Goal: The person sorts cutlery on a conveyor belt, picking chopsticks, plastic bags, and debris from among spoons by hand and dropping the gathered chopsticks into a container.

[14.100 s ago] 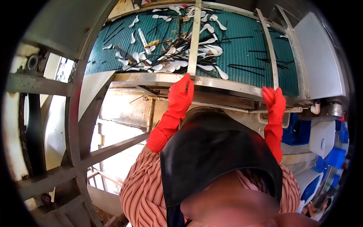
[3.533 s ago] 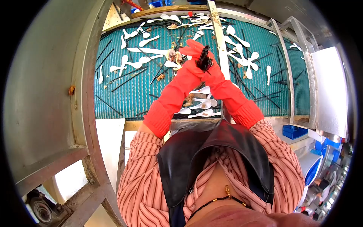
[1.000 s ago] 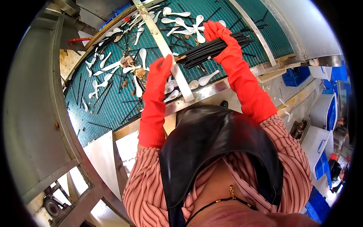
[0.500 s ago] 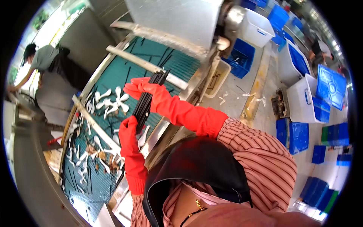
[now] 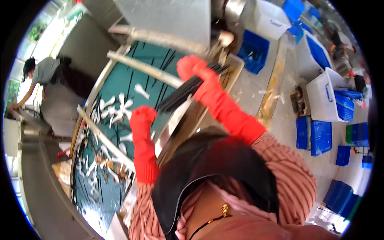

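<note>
A thick bundle of black chopsticks [image 5: 180, 96] is gripped in my right hand [image 5: 200, 76], in a red rubber glove. The bundle slants across the near edge of the conveyor, its upper end by a beige bin [image 5: 239, 66]. My left hand [image 5: 142, 117], gloved in red too, is curled shut over the belt, just apart from the bundle's lower end, with nothing visible in it. Below both hands runs the teal conveyor belt [image 5: 114, 80], strewn with loose chopsticks and white spoons [image 5: 120, 108]. Some food scraps [image 5: 106, 166] lie among the spoons farther down.
Two pale bars [image 5: 146, 70] cross the belt. A metal housing [image 5: 168, 20] stands at its upper end. Blue crates [image 5: 254, 52] and white tubs [image 5: 320, 94] are on the floor at right. Another person [image 5: 50, 72] bends over at far left.
My right hand has carried the bundle up and right, toward the beige bin. The left hand has come off the bundle's lower end. One more spoon shows on the belt.
</note>
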### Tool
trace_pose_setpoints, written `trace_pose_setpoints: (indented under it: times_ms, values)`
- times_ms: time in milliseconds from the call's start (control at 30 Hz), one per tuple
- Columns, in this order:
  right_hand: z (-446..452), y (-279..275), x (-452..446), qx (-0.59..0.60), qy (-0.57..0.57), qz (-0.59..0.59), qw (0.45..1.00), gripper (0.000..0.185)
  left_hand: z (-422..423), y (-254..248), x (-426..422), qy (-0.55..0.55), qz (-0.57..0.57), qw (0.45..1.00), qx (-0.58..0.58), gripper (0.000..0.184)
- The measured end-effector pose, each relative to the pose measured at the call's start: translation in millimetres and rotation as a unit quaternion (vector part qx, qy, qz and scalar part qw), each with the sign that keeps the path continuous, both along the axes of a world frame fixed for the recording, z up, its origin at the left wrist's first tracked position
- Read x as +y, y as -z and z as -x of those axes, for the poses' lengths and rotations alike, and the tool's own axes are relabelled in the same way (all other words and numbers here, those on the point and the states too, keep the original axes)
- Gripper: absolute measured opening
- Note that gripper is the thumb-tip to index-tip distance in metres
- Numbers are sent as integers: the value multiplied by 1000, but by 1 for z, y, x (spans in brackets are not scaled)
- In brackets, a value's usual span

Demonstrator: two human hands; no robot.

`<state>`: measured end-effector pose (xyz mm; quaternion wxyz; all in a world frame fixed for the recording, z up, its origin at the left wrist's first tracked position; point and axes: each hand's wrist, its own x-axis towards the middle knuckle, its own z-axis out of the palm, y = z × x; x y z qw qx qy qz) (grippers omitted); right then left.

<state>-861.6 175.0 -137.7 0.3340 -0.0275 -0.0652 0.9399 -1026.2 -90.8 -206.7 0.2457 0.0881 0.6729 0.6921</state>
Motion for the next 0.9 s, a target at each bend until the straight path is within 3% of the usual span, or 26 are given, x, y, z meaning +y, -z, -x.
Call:
trace_pose_setpoints:
  times_ms: [33,67,100,200,300,367,400,433,600,667,767,833,900]
  values:
    - [-5,8,13,22,7,4,1000,42,15,7,-6,4,-5,1000,26,49]
    - [-14,15,25,-3,45,-38,998,43,17,-12,-8,9,120,979,163,70]
    - [-27,19,41,-2,49,-59,997,43,12,-23,-3,-73,185,931,307,89]
    - [-73,20,71,-46,178,-9,983,40,35,-22,-35,-64,275,889,361,98]
    - [-125,49,99,-133,296,-32,945,41,47,-1,-66,-69,263,858,435,56]
    - [-167,81,121,-184,350,-34,918,43,32,-5,-81,-73,235,950,192,58]
    - [-188,93,128,-211,373,-14,903,44,16,-15,-80,-110,212,968,84,63]
    - [-211,112,136,-236,393,0,889,43,-1,-27,-72,-131,183,973,50,68]
    - [-316,187,178,-313,497,77,805,38,-23,-7,-73,-153,205,966,32,83]
    - [-354,210,200,-419,486,62,764,37,-21,2,-66,-170,203,964,38,73]
    - [-385,234,253,-357,551,143,740,38,-25,-4,-34,-185,191,962,58,73]
    - [-401,253,307,-344,565,131,738,37,-31,-13,-5,-181,190,962,78,73]
    - [-391,231,345,-323,569,144,742,35,-46,-33,37,-183,204,957,92,72]
